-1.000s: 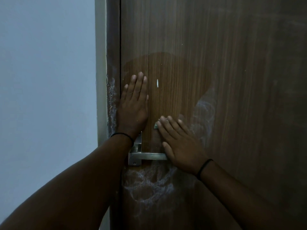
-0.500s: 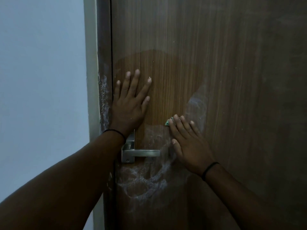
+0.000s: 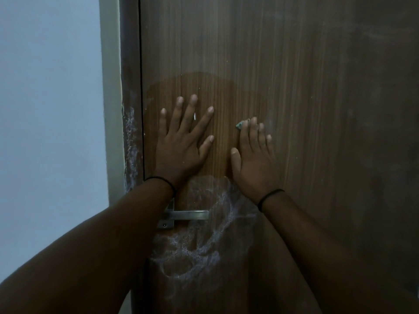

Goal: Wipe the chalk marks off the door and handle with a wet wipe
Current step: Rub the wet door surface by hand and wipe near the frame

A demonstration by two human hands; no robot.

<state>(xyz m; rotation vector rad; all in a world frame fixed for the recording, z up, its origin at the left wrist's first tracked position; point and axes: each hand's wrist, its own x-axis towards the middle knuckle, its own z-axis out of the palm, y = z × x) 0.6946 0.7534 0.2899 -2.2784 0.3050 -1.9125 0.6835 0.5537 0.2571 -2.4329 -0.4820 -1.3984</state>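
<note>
A brown wooden door (image 3: 294,109) fills the view. My left hand (image 3: 183,143) lies flat on it with fingers spread, above the metal lever handle (image 3: 190,215). My right hand (image 3: 254,159) presses a wet wipe (image 3: 239,125) flat against the door with straight fingers; only a greenish corner of the wipe shows past my fingertips. A darker damp patch surrounds both hands. White chalk marks (image 3: 204,241) swirl around and below the handle. More chalk (image 3: 130,143) streaks the door frame on the left.
A pale wall (image 3: 49,109) stands left of the door frame (image 3: 113,87). My left forearm covers the handle's base plate. Faint smears show on the door's upper right.
My right hand has slid the wipe upward and to the right, away from the handle. The left hand has stayed flat on the door and spread its fingers wider.
</note>
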